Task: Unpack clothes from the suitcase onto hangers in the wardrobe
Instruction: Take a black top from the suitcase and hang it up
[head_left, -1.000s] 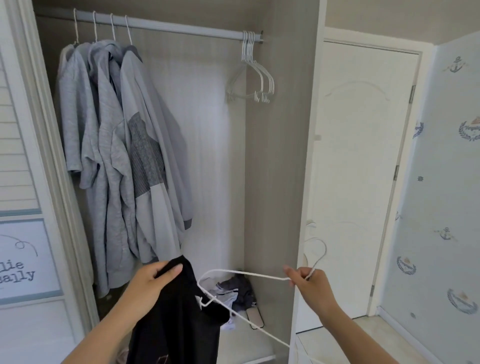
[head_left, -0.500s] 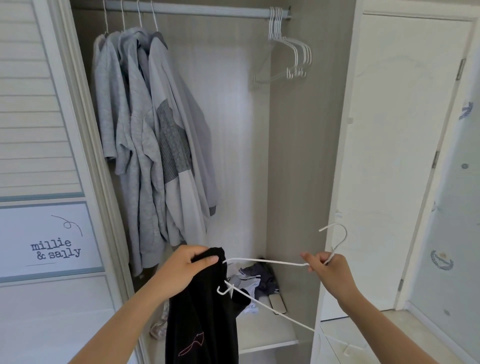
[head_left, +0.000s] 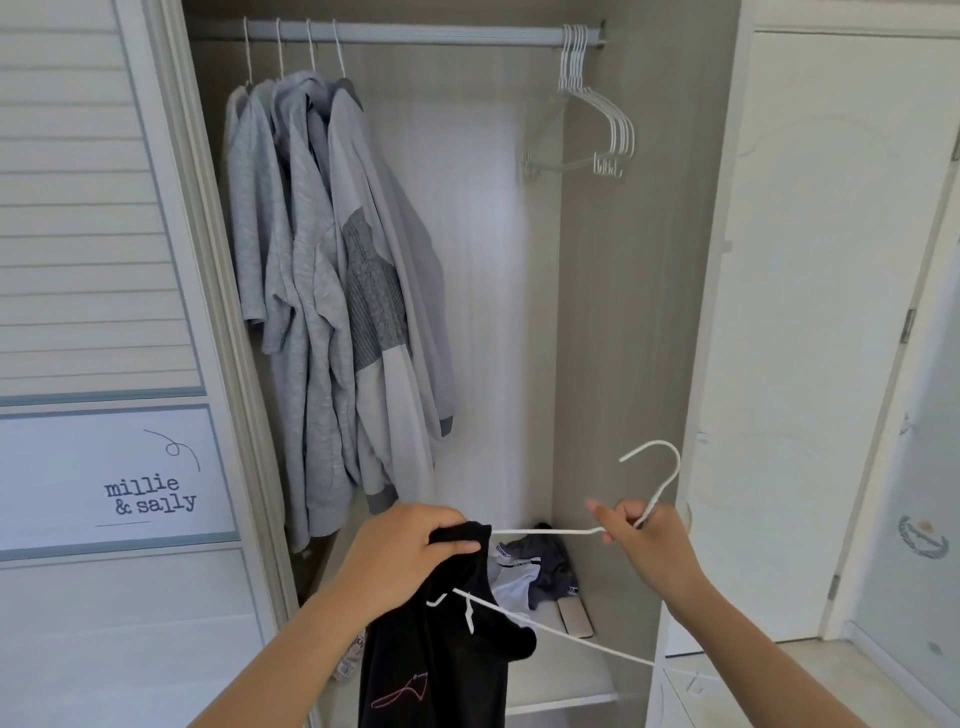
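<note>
Head view: left hand (head_left: 410, 551) grips the black garment (head_left: 441, 649) by its top edge, in front of the open wardrobe (head_left: 613, 312). Right hand (head_left: 644, 540) pinches the white hanger (head_left: 561, 531) at its neck, one arm tucked inside the garment. Grey clothes (head_left: 332, 291) hang on the rail (head_left: 441, 36).

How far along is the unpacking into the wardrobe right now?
Done: four grey tops hang on the rail. In hand: the left hand grips a black garment while the right hand holds a white hanger against it. Left: hanging it up; spare hangers wait, and the suitcase is out of view.
</note>
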